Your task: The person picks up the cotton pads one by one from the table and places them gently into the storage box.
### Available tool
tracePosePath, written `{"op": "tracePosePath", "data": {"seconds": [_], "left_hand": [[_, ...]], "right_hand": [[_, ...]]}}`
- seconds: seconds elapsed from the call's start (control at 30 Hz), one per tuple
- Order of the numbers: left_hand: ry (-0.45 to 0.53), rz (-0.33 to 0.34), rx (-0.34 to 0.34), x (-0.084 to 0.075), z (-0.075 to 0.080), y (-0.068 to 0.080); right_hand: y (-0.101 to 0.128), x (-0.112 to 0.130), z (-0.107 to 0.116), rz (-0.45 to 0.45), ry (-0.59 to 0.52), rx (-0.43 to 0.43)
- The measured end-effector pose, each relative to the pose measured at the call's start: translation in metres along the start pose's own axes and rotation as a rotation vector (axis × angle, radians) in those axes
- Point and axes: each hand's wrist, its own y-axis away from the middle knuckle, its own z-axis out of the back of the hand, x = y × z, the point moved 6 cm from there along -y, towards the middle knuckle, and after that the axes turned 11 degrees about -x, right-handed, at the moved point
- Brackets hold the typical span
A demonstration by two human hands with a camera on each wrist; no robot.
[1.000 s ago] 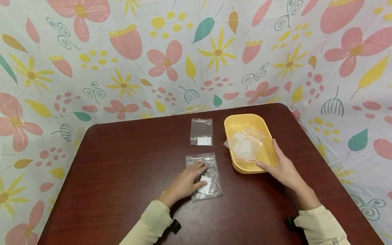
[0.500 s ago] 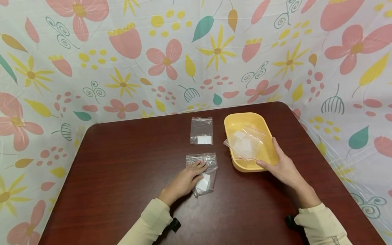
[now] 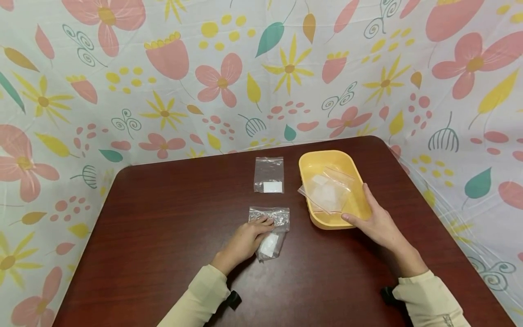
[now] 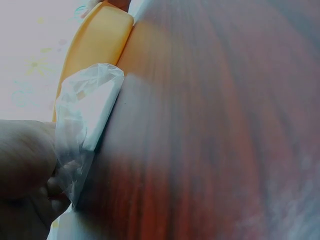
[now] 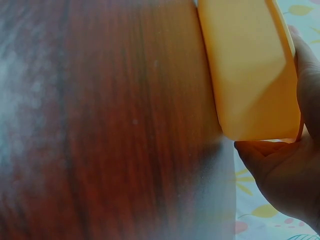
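My left hand (image 3: 245, 238) pinches a clear zip bag (image 3: 279, 222) on the table, its fingers over the upper part. A white label (image 3: 269, 245) shows through the bag's lower end. In the left wrist view the crumpled bag (image 4: 75, 115) stands out between thumb and fingers. My right hand (image 3: 382, 227) grips the near right corner of a yellow plastic tray (image 3: 361, 206), with the thumb over the rim. In the right wrist view the fingers lie along the tray's outer wall (image 5: 255, 75). Clear zip bags with white contents (image 3: 328, 195) lie inside the tray, one overhanging its left rim.
Another clear zip bag (image 3: 268, 170) with a white label lies flat behind the left hand, to the left of the tray. All of it rests on a dark red-brown wooden table (image 3: 175, 218). A flower-printed curtain (image 3: 229, 91) hangs along the far and right edges.
The zip bag under my left hand has bunched up: its lower end has drawn in toward the hand and now looks shorter. My right hand and the tray have stayed in place.
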Motion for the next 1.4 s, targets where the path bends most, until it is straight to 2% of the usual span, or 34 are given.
{"op": "tracePosePath", "data": {"seconds": [0.27, 0.6, 0.83, 1.13, 1.27, 1.4], "left_hand": [[0.013, -0.010, -0.020, 0.000, 0.001, -0.001], [0.001, -0.003, -0.004, 0.000, 0.001, -0.002], [-0.030, -0.054, -0.025, -0.004, 0.007, -0.003], [-0.072, -0.095, -0.140, -0.009, 0.040, -0.013], [-0.068, -0.118, -0.226, -0.009, 0.062, -0.020], [-0.101, -0.137, -0.283, -0.009, 0.087, -0.029]], "right_hand": [[0.000, 0.000, 0.000, 0.009, 0.000, -0.007], [0.000, 0.000, 0.001, 0.008, -0.001, -0.007], [0.000, 0.000, 0.000, 0.002, 0.004, -0.003], [0.000, 0.001, 0.000, -0.002, 0.005, -0.001], [0.000, 0.001, 0.000, -0.002, 0.002, -0.003], [-0.001, 0.000, -0.001, 0.000, 0.000, -0.001]]}}
